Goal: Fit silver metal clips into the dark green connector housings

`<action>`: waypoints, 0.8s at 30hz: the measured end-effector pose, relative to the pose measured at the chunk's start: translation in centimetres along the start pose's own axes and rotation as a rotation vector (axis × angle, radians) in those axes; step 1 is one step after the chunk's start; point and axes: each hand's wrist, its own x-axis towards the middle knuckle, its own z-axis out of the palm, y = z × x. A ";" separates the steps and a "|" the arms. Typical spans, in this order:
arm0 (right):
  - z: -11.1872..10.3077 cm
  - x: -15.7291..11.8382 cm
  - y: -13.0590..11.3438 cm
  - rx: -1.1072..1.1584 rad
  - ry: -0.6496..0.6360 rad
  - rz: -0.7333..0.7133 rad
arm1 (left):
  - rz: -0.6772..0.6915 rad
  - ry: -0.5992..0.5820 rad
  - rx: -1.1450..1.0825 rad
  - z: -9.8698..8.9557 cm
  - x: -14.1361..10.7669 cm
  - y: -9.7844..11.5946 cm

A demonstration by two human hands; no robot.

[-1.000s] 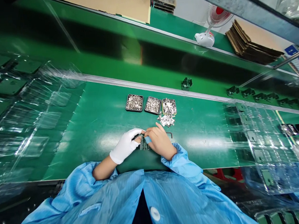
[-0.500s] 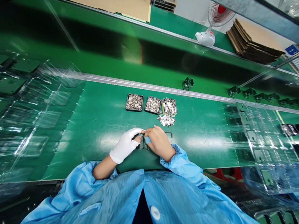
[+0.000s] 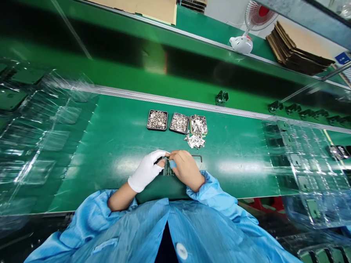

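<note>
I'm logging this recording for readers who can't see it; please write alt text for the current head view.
A white-gloved left hand and a bare right hand with blue tape hold a small green part at a green workbench. Beyond them are three trays of small metal pieces, some spilled beside the rightmost.

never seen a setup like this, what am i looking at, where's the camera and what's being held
There's no robot, just a person working. Every picture comes from one camera worn on the head, looking forward and down. The left hand wears a white glove; the right is bare except for a blue band. Both seem to hold a small green part, though fingers hide the exact grip. Beyond, on the green bench, are three small trays of shiny pieces and a loose pile.
</note>
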 end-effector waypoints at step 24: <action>1.2 -0.1 0.3 0.863 0.238 0.420 | -0.054 0.100 0.071 0.7 0.3 1.4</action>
